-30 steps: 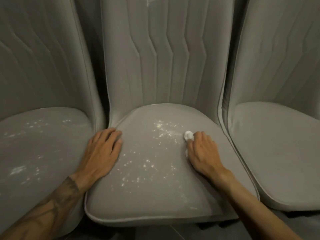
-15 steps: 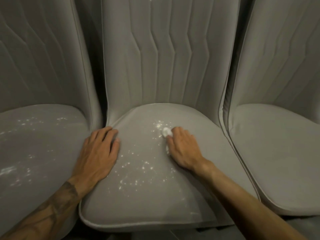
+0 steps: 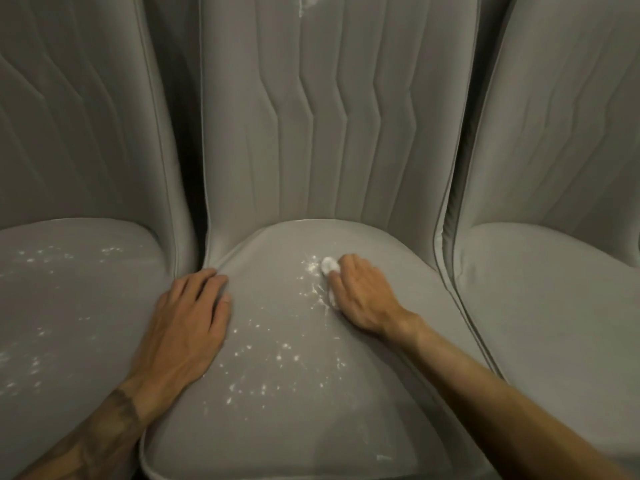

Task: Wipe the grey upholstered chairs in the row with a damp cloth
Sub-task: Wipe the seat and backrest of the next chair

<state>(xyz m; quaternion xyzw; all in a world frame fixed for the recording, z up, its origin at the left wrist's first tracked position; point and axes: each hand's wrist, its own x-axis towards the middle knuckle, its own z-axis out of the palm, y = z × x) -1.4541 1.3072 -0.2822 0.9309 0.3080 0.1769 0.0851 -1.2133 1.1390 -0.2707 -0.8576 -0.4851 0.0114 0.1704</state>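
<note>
Since a second ago the right hand (image 3: 360, 299) has slid leftward across the middle chair's seat (image 3: 304, 403) and now sits just right of the frame's centre, its fingers curled over a small white cloth (image 3: 328, 265) pressed to the upholstery. Only a wad of the cloth shows, poking out past the fingertips, plus a sliver under the thumb side. White specks (image 3: 273, 358) lie scattered over the seat below and left of that hand, thickest right beside the cloth. At centre left, the left hand (image 3: 187, 327) lies flat and spread on the seat's left edge, grasping nothing (a tattoo marks its forearm). To the left, the left chair's seat (image 3: 69, 323) carries similar specks. On the right, the right chair's seat (image 3: 554, 306) looks plain grey. A few white marks show high on the middle chair's backrest (image 3: 311, 116).
</note>
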